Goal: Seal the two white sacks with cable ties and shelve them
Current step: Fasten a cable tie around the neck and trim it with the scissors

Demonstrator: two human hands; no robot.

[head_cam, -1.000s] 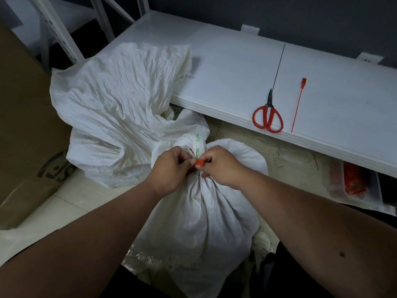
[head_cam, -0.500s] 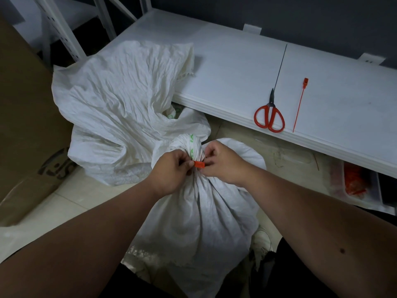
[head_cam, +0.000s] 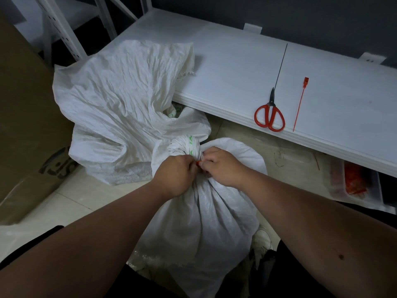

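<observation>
Near sack: on floor, neck bunched; red cable tie pinched there by left hand and right hand. Step judged: cinching; firm pull needed next. Second sack: unsealed, behind. Spare tie, scissors: laid on shelf.

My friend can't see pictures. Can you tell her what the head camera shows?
Two hands, left hand and right hand, pinch an orange cable tie at the bunched neck of a white sack on the floor. A second sack slumps behind it, and red scissors and a spare tie lie on a white shelf.
</observation>
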